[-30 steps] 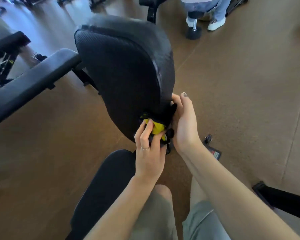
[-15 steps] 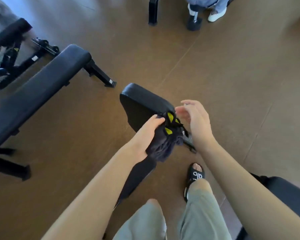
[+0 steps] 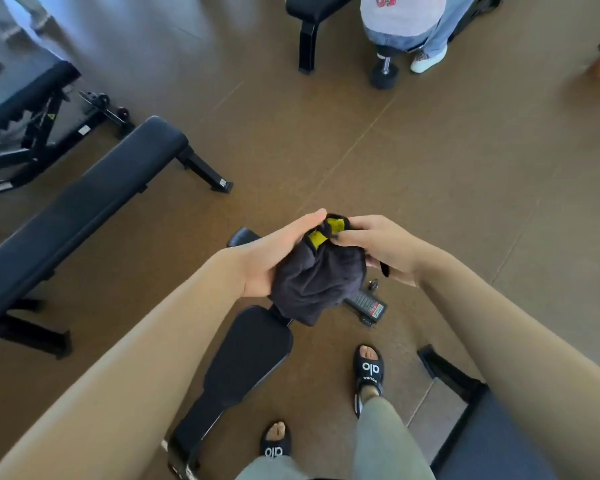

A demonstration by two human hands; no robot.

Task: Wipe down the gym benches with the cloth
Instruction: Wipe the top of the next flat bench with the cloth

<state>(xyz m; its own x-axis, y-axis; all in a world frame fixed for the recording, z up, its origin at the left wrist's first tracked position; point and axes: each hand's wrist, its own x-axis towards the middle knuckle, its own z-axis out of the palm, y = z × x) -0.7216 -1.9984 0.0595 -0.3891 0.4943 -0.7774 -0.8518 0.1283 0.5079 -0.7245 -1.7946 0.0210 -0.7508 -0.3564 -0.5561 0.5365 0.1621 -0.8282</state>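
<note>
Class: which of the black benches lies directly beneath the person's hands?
The narrow bench between the feet, under the cloth; the others stand off to the sides.

Cloth (image 3: 321, 278) held between left hand (image 3: 278, 258) and right hand (image 3: 378, 247), above the bench (image 3: 246, 358) directly below the person. Bench runs from lower centre of floor (image 3: 465, 168) up under the cloth. Flat bench (image 3: 84, 206) to its left, angled toward upper centre. Adjustable bench (image 3: 18, 102) behind that, at far left edge. Another bench (image 3: 492, 434) at lower right corner. Dumbbell (image 3: 383, 72) on floor at upper centre, beside a second person's shoe (image 3: 426, 60). Wearer's feet flank the near bench's right side.
</note>
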